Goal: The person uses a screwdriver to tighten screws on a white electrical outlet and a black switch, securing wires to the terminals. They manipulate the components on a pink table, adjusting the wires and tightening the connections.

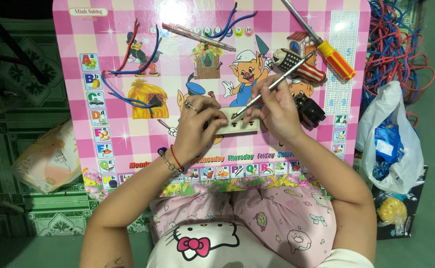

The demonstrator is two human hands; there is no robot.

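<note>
Head view: left hand [193, 130] clamps a cream socket plate [237, 124] mid-way down the pink lap table [78, 39]; right hand [277, 111] grips a screwdriver [272, 85] whose tip, angled onto the plate, could skid toward the fingers

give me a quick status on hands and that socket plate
Left hand grips socket plate. Right hand holds screwdriver, tip on plate. Black plug beside right hand, apart.

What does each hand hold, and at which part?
Left hand grips the cream socket plate at its left end; right hand holds a thin screwdriver by its lower shaft.
</note>
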